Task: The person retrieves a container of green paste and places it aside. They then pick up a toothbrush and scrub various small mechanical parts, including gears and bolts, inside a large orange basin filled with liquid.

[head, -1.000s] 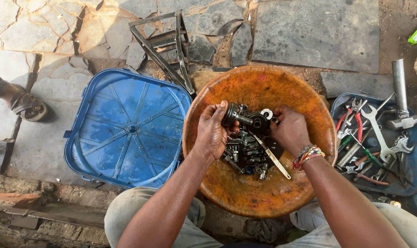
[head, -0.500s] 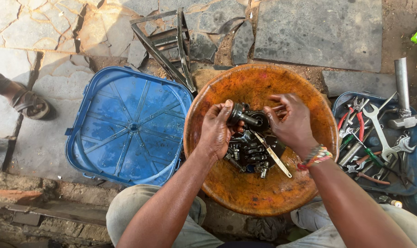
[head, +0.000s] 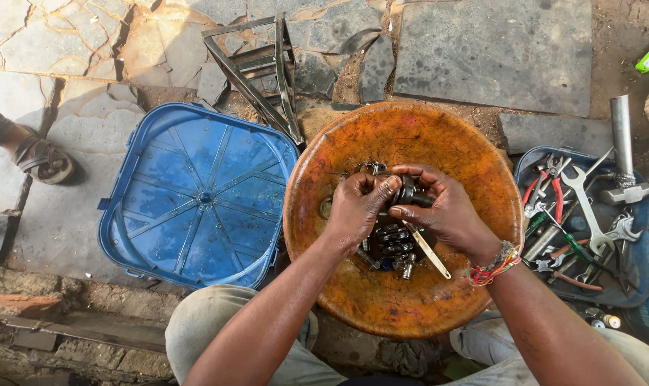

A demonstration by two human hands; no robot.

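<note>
both hands meet over the middle of the round rusty orange basin [head: 381,307], working one dark metal part [head: 408,191] between them: the left hand [head: 356,207] has its fingers curled tight on the part's near end, the right hand [head: 446,211] wraps it from the other side, fingers closed on it. judging by the heap of small dark metal pieces [head: 392,246] lying loose in the basin just below the hands, with a slim pale tool [head: 431,251] beside them, much handling looks left. a blue plastic lid [head: 196,193] sits just left of the basin, a blue tray of wrenches and pliers [head: 588,214] to the right, a metal frame [head: 256,64] on the stone paving beyond; another person's sandalled foot [head: 42,157] rests at far left. nothing crowds the hands.
</note>
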